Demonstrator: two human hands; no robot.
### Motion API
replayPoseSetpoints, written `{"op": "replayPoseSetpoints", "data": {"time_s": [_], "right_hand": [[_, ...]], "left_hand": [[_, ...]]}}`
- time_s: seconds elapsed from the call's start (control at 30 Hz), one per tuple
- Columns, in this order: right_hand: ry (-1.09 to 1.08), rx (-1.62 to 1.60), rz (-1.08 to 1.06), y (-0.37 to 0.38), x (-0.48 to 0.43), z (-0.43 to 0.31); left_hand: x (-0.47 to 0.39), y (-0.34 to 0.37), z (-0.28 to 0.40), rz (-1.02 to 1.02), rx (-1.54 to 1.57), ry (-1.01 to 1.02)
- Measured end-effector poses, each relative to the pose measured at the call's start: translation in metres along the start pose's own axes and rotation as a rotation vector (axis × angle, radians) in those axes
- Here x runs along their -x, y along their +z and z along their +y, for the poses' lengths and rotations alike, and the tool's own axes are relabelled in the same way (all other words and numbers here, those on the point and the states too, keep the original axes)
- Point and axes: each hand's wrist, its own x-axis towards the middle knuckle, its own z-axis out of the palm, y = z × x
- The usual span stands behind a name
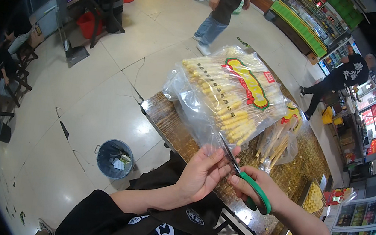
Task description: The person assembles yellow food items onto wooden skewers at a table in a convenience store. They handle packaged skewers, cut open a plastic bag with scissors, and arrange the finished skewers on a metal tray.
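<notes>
A large clear plastic bag [190, 100] printed with writing lies on the brown table [185, 145]. Packed inside it are many yellow skewers [236, 119], their pieces lined up in rows on thin sticks. My left hand [206, 168] pinches the near edge of the bag. In my right hand [256, 188] is a pair of scissors [259, 191] with green handles. Their blades point away from me and lie over the plastic just above my left fingers. How far the blades are parted is hard to tell.
A second, smaller bag with bare sticks [276, 146] lies beside the large one. Trays of yellow food [313, 198] stand at the table's right end. A grey bin [114, 159] is on the floor at left. A person in jeans [212, 29] stands beyond the table.
</notes>
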Motion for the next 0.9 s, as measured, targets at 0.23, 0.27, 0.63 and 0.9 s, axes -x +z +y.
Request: {"op": "replayPoseSetpoints", "data": {"time_s": [0.23,0.27,0.63,0.9], "right_hand": [[0.021,-0.011,-0.034,-0.003,0.0,-0.005],[0.019,-0.021,-0.05,-0.004,-0.001,-0.006],[0.049,0.063,-0.024,-0.005,-0.001,-0.011],[0.031,0.057,-0.005,-0.006,-0.003,-0.008]], "left_hand": [[0.001,-0.004,-0.007,-0.001,-0.04,0.071],[0.001,-0.005,-0.007,-0.015,-0.058,0.077],[-0.001,-0.012,-0.007,-0.097,-0.175,0.082],[-0.003,-0.017,-0.003,-0.102,-0.289,0.098]]}}
